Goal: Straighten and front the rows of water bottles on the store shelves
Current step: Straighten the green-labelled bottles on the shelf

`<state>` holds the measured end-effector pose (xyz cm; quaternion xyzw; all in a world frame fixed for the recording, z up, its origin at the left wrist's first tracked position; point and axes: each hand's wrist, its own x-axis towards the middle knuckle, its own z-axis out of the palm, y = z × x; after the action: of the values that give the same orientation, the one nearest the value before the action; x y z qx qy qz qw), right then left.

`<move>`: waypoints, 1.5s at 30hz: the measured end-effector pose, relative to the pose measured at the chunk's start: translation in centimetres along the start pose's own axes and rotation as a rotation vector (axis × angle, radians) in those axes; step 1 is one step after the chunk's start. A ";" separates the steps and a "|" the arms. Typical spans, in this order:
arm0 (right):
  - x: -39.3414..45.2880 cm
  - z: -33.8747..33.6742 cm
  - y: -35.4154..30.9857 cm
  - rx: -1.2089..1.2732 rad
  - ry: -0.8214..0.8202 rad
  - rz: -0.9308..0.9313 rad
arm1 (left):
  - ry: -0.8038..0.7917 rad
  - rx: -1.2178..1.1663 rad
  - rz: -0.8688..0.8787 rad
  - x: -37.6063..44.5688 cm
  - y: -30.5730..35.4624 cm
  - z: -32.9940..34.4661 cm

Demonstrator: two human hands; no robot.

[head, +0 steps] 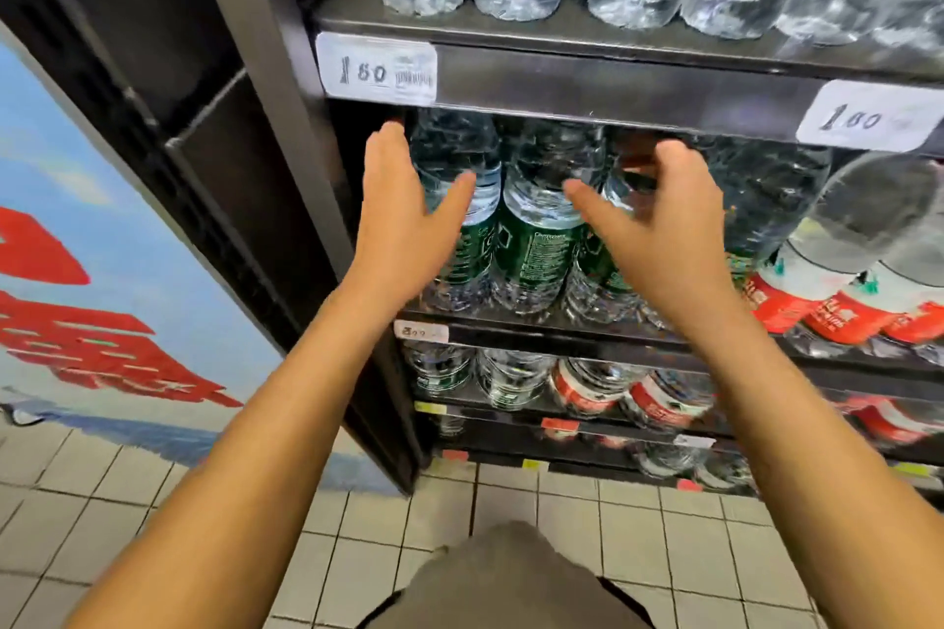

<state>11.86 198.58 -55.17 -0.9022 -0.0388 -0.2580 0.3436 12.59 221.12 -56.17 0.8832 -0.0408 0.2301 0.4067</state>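
Green-label water bottles (531, 240) sit on the shelf (562, 327) between my hands. Left hand (403, 215) open, fingers straight, gripping nothing. Right hand (659, 230) loosely spread, fingers slightly curled, also gripping nothing.

Two hands (403, 209), three green-label bottles (536, 250) seen, perhaps three red-label bottles (838, 307), two price tags (377, 67).
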 end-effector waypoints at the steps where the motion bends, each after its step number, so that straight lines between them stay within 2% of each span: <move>1: 0.7 0.5 -0.5 -0.083 0.021 -0.003 | 0.017 0.004 -0.008 0.9 0.1 0.1; 3: 2.0 1.5 -1.6 -0.239 0.006 -0.011 | 0.010 -0.013 -0.074 2.8 0.0 0.2; 5: 3.1 2.5 -2.3 -0.366 -0.083 -0.052 | -0.019 -0.050 -0.132 4.3 -0.3 0.3; 8: 4.8 3.5 -2.2 -0.742 -0.334 -0.120 | -0.081 -0.272 -0.361 6.2 -0.6 0.7; 10: 5.6 3.7 -2.2 -0.864 -0.480 -0.152 | -0.103 -0.340 -0.449 6.8 -0.8 0.9; 13: 6.7 3.7 -1.9 -0.738 -0.657 0.030 | -0.130 -0.249 -0.405 6.9 -1.1 0.5; 16: 7.9 2.4 -1.8 -0.443 -0.805 0.319 | -0.057 -0.015 -0.213 6.6 -1.5 0.5; 19: 8.8 0.6 -1.3 -0.373 -0.952 0.259 | 0.038 0.126 -0.100 6.4 -1.1 1.0; 22: 9.1 -0.4 -0.5 -0.151 -1.035 0.278 | 0.070 -0.082 -0.198 6.7 -0.3 1.5; 25: 9.0 -0.6 -0.8 -0.142 -1.112 0.226 | 0.011 -0.325 -0.362 6.9 -0.3 1.0; 27: 8.9 -0.2 -0.9 -0.168 -1.042 0.256 | -0.067 -0.411 -0.447 7.1 -0.6 0.4; 29: 8.7 0.2 -0.7 -0.182 -0.870 0.337 | -0.111 -0.429 -0.496 7.3 -0.9 0.0; 31: 8.6 0.4 -0.1 -0.238 -0.798 0.277 | -0.122 -0.369 -0.515 7.2 -1.2 -0.2; 36: 9.2 0.4 0.1 -0.239 -0.884 0.270 | -0.059 -0.276 -0.388 6.8 -1.0 0.3; 39: 9.4 0.3 -0.3 -0.101 -0.888 0.303 | 0.028 -0.207 -0.281 6.4 0.0 0.9; 42: 9.4 0.4 -0.4 -0.081 -0.930 0.283 | 0.035 -0.148 -0.298 5.9 0.6 1.5; 45: 9.2 0.3 -0.6 -0.041 -0.869 0.265 | -0.004 -0.186 -0.327 6.1 0.3 1.3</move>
<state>19.82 198.24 -50.48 -0.9305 -0.0583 0.1903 0.3074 18.39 220.61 -54.01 0.8371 0.0812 0.1544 0.5185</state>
